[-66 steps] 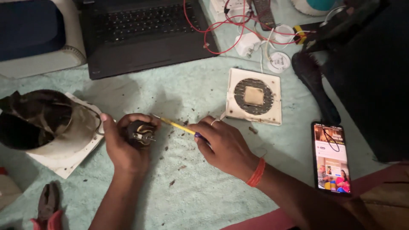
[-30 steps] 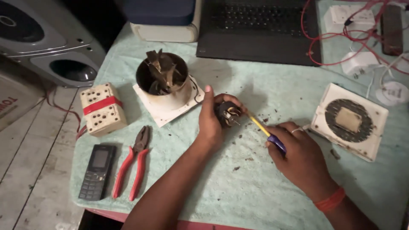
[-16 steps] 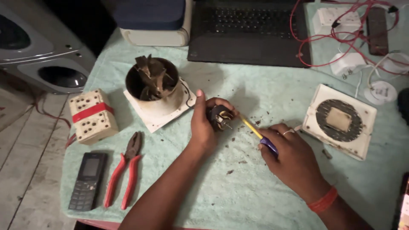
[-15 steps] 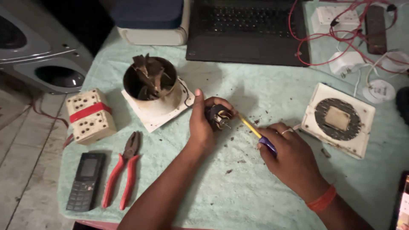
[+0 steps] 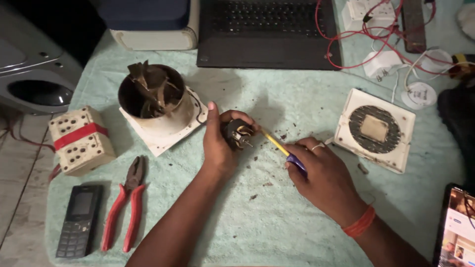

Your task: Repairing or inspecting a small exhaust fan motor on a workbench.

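- Head view: left hand [image 5: 217, 143] closed round a small dark motor [image 5: 236, 134], thumb up on the far side, holding it just off the bench [image 5: 277, 217] mid-towel.
- Right hand [image 5: 321, 170] pinched shut on a screwdriver [image 5: 282, 148], yellow shank and blue handle; the tip sits at the motor's right face, by the copper winding.
- Judgement: keep the shank in line with the screw and press straight along it; an angled tip would likely slip into the winding. Left thumb works as the backstop, so brace that wrist on the towel.
- Debris flecks lie under and right of the motor; a loose small part dropped there would be hard to spot.
- Room: open towel in front of both hands, best spot to set parts down.
- Left: fan housing [image 5: 156, 106] near the left hand, red-handled pliers [image 5: 123, 202], keypad phone [image 5: 79, 220], taped socket block [image 5: 81, 140] near the bench edge.
- Right: square vent cover [image 5: 376, 129] near the right hand; smartphone [image 5: 457, 232] at the right edge.
- Far side: laptop [image 5: 269, 29] and red wires [image 5: 361, 39], well apart.
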